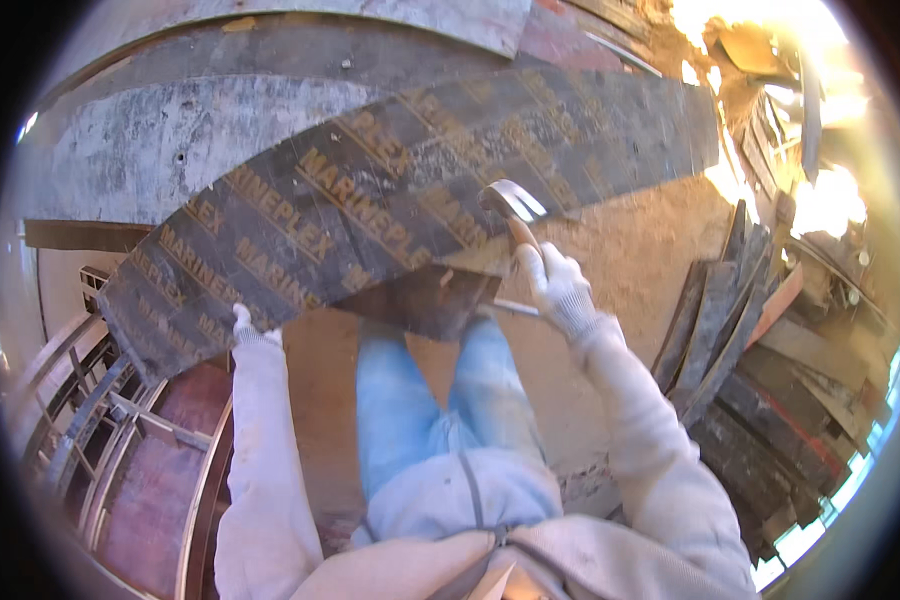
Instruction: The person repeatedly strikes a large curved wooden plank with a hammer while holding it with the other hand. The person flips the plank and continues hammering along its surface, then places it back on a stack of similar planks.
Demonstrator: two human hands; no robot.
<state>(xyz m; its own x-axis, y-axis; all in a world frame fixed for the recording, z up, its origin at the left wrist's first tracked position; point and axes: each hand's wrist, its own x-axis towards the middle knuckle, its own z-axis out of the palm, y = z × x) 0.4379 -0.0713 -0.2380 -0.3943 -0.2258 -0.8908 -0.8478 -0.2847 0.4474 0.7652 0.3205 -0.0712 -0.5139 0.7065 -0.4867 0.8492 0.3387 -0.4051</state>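
A long dark plywood panel (370,200) with yellowish printing lies across in front of me, one end at the lower left and the other at the upper right. My left hand (250,325), in a pale glove, grips its near edge toward the left end; the thumb shows on top and the other fingers are hidden. In my gloved right hand (555,285) is a claw hammer (515,203), fingers wrapped round the wooden handle. The metal head is raised over the panel's near edge, right of the middle. A smaller dark board (425,300) sits below the panel, above my legs.
Grey sheets (195,150) lie beyond the panel. Scrap boards (715,320) are piled along the right, on and beside the brown dirt ground (640,225). Wooden frames with a reddish panel (170,490) stand at the lower left. Bright sunlight washes out the upper right.
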